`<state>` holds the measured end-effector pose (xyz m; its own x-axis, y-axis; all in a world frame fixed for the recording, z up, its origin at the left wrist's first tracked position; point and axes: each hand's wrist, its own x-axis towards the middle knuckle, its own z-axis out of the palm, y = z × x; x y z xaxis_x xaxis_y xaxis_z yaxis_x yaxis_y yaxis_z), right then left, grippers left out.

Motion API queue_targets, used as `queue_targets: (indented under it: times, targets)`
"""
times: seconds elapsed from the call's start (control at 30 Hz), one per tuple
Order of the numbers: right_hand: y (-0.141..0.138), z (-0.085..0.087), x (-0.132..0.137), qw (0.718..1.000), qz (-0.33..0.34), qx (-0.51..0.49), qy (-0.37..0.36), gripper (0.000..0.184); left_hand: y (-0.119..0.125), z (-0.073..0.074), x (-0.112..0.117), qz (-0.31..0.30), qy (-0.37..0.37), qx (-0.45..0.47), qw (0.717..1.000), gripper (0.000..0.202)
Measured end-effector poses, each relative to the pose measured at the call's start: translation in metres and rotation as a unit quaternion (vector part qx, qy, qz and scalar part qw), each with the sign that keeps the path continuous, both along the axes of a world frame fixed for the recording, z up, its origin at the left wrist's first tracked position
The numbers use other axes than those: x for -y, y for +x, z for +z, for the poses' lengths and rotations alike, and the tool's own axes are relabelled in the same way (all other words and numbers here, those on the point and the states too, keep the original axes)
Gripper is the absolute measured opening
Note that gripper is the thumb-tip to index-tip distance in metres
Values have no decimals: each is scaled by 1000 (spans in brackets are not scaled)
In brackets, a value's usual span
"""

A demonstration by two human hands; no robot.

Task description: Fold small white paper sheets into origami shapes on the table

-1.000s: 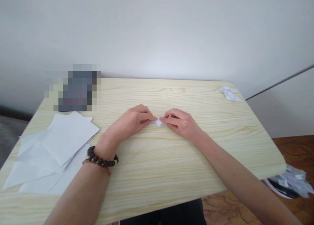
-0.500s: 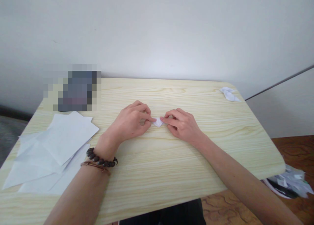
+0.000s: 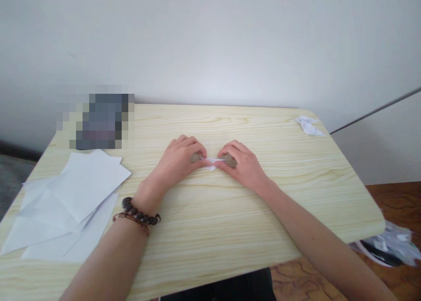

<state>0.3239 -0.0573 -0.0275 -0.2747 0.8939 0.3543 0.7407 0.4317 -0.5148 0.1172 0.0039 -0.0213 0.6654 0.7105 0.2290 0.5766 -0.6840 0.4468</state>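
A small folded piece of white paper [image 3: 211, 165] is held at the middle of the wooden table [image 3: 210, 213]. My left hand [image 3: 182, 160] pinches its left side between thumb and fingers. From the other side my right hand [image 3: 241, 163] grips it the same way, and the two thumb tips lie close together on its near face. The fingers hide part of the paper's outer ends. Dark beads and a brown cord circle my left wrist.
Several loose white paper sheets [image 3: 82, 187] overlap at the table's left. Behind them is a dark blurred-out object [image 3: 101, 121]. A folded white paper piece [image 3: 309, 125] lies near the far right corner. Beside the right edge, below table height, is a clear plastic bag [image 3: 394, 244].
Both thumbs have come together on the near face of the folded paper, and the fingers have shifted behind it. The paper now looks flatter and wider.
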Motion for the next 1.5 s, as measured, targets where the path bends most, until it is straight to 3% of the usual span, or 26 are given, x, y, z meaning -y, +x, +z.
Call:
queue_targets:
  times: [0.17,0.33,0.5,0.7,0.93,1.1,1.5]
  targets:
    - [3,2,1,999,25,-17,-26,20,1,-2,2,-36,3,3,999,22]
    - [5,0,0,995,30,-95,-30,13,2,-1,3,-15,24,42,999,34]
    - [1,2,1,988,44,-148,11,8,4,2,4,-63,-39,115,991,24]
    - [-1,5,1,983,-16,-180,-40,14,5,6,9,-34,-78,117,990,25]
    - [0,6,-3,963,-32,-253,-91,15,8,16,13,-4,-162,156,974,25]
    - [-3,3,-1,950,-48,-295,-90,16,10,13,15,23,-184,154,971,29]
    - [1,7,0,976,-24,-203,-74,21,9,12,15,48,-210,158,964,29]
